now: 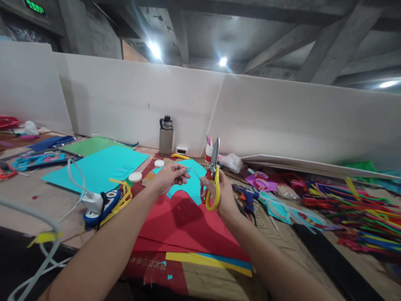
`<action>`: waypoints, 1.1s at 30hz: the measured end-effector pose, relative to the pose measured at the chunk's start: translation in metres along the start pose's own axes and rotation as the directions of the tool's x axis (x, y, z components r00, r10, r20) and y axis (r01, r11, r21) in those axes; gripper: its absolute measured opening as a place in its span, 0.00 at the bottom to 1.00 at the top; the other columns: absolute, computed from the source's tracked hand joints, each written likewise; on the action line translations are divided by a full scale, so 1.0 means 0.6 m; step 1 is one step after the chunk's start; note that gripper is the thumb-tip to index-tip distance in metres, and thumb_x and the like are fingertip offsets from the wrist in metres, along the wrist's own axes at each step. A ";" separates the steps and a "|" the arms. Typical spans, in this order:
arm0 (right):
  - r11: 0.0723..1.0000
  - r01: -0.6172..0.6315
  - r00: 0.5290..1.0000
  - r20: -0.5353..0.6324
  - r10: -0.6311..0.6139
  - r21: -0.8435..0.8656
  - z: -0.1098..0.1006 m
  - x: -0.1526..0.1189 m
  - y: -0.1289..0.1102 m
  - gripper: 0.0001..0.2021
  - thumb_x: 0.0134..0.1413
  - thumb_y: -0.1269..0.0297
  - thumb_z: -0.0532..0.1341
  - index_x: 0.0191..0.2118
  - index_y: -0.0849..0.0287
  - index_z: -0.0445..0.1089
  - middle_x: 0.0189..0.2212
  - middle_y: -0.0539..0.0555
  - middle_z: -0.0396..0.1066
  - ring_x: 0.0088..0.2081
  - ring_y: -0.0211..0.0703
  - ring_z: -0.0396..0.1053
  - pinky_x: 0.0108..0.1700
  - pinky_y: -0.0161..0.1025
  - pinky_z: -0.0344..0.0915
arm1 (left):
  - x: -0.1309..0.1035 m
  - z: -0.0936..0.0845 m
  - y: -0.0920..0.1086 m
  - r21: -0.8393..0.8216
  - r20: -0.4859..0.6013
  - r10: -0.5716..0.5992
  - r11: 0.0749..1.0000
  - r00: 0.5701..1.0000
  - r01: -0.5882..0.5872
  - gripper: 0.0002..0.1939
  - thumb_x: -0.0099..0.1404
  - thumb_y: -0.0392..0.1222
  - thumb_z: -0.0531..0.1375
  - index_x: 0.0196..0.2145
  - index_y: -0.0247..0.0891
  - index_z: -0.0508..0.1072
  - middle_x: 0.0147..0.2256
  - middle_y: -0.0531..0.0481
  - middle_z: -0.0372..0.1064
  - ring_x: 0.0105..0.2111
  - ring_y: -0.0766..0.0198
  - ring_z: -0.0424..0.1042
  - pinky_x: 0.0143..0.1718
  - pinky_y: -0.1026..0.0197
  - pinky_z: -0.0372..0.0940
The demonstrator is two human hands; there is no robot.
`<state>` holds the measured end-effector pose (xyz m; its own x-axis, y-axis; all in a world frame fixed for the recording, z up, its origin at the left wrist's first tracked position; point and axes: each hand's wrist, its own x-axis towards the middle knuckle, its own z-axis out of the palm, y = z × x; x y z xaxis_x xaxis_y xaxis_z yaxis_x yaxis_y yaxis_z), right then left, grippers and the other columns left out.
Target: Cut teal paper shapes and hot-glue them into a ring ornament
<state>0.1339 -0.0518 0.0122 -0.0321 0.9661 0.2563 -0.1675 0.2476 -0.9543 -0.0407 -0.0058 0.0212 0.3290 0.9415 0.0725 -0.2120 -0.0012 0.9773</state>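
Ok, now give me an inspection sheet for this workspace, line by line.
Surface: table, largely covered with materials.
Work items: scissors, small turquoise piece, red sheets, turquoise sheet.
Clutter: glue gun and heaped colourful strips on the right.
Left hand: pinches the small turquoise piece.
Right hand: holds the scissors by their handles, blades upward.
Cables: white cables on the left; white plug at the power strip.
Surroundings: white panels behind, bottle in front of them, ceiling lights overhead.

pass: over red sheet [178, 223] | blocks: upright scissors [214, 161], glue gun [249, 200] right, bottle [166, 140] behind
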 end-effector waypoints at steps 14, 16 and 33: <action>0.997 -0.028 1.000 0.009 0.029 -0.066 -0.021 0.004 0.018 0.23 0.42 0.57 0.65 0.44 0.55 0.59 0.24 0.43 0.61 0.13 0.32 0.60 0.13 0.32 0.60 | -0.002 0.032 -0.024 -0.096 0.006 -0.063 0.993 0.998 0.063 0.09 0.59 0.39 0.60 0.34 0.34 0.64 0.25 0.50 0.69 0.23 0.68 0.71 0.22 0.68 0.62; 0.987 -0.024 0.998 0.055 0.033 -0.159 -0.030 0.008 0.018 0.21 0.42 0.60 0.65 0.43 0.56 0.60 0.24 0.43 0.61 0.14 0.31 0.60 0.14 0.32 0.61 | 0.000 0.030 -0.025 -0.047 0.005 -0.064 0.997 0.998 0.064 0.08 0.59 0.40 0.60 0.32 0.33 0.65 0.25 0.50 0.68 0.23 0.69 0.71 0.21 0.69 0.62; 0.960 0.002 1.000 -0.024 -0.009 -0.279 -0.045 0.015 0.003 0.22 0.43 0.59 0.63 0.47 0.57 0.62 0.24 0.45 0.62 0.17 0.32 0.59 0.15 0.30 0.59 | -0.002 0.045 -0.043 -0.070 -0.022 -0.059 0.996 0.998 0.057 0.07 0.54 0.32 0.55 0.30 0.38 0.59 0.20 0.58 0.60 0.15 0.74 0.57 0.16 0.69 0.53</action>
<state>0.1598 -0.0406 0.0087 -0.0072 0.9652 0.2614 0.1143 0.2605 -0.9587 -0.0108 -0.0160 0.0016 0.3206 0.9471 0.0107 -0.2565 0.0760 0.9635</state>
